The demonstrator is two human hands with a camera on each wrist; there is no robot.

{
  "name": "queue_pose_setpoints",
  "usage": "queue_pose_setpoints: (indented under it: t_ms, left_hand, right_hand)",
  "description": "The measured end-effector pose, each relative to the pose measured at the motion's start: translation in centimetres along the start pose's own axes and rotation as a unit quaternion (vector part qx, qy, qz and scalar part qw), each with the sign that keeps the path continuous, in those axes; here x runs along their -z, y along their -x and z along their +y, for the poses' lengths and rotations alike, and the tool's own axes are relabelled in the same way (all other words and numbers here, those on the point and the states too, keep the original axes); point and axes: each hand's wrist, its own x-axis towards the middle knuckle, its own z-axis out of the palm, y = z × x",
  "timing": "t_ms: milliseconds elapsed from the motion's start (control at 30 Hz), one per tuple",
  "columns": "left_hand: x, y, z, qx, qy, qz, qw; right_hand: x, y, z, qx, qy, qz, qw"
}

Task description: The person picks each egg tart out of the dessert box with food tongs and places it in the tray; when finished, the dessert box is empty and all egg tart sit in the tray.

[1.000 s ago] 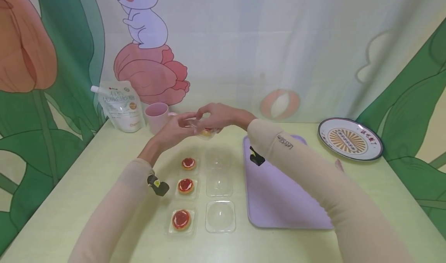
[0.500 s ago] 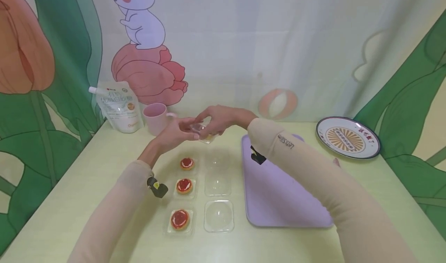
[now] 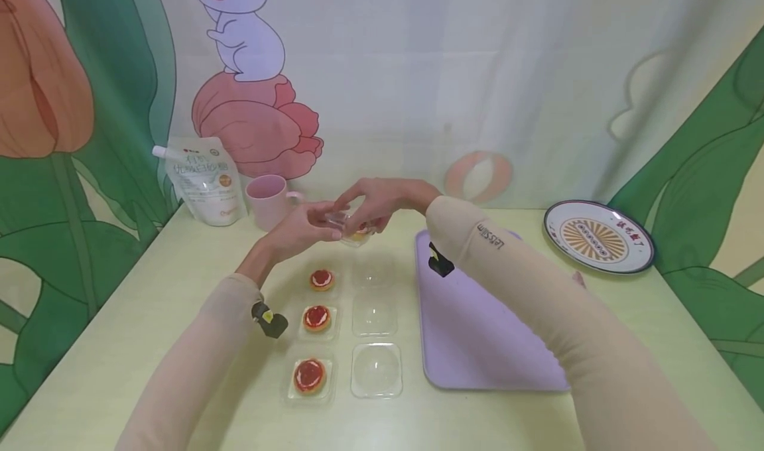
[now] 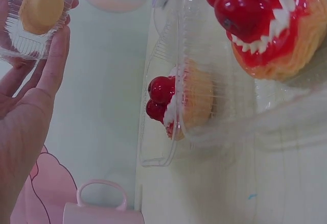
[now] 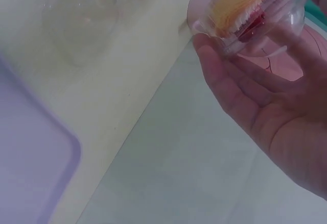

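Note:
Both hands hold one clear plastic box (image 3: 356, 239) in the air above the back of the table. Inside it is a fruit tart (image 5: 237, 10), its pastry base (image 4: 42, 7) facing the left wrist camera. The left hand (image 3: 296, 231) grips the box's left side, and the right hand (image 3: 382, 203) grips its right side with curled fingers. Whether its lid is fully closed I cannot tell. Below, a column of red-topped tarts (image 3: 310, 377) sits in clear trays, with a matching column of clear domed lids (image 3: 377, 370) to their right.
A purple tray (image 3: 489, 331) lies under the right forearm. At the back left stand a pink mug (image 3: 266, 202) and a white spouted pouch (image 3: 207, 184). A patterned plate (image 3: 599, 237) sits at the back right. The curtain hangs close behind the hands.
The left hand has come slightly down and toward the right hand, its fingers closer round the box. The held box shifted a little between the hands; the tarts and lids on the table stayed put.

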Motion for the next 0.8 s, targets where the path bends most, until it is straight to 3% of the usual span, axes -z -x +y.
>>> queue_pose_setpoints:
  t_ms: [233, 433, 633, 800]
  left_hand:
    - [0.3, 0.2, -0.1, 0.008, 0.000, -0.001, 1.0000]
    - [1.1, 0.8, -1.2, 0.021, -0.006, 0.003, 0.9998]
    - [2.8, 0.9, -2.7, 0.042, -0.035, 0.036, 0.9979]
    - [4.1, 0.4, -4.1, 0.052, -0.042, 0.055, 0.9962]
  right_hand:
    - [0.3, -0.1, 0.2, 0.000, 0.006, -0.004, 1.0000]
    - [0.9, 0.6, 0.5, -0.028, 0.034, 0.027, 0.9987]
    - [1.3, 1.2, 2.5, -0.081, 0.057, 0.046, 0.9940]
    - [0.2, 0.1, 4.7, -0.064, 0.105, 0.082, 0.9890]
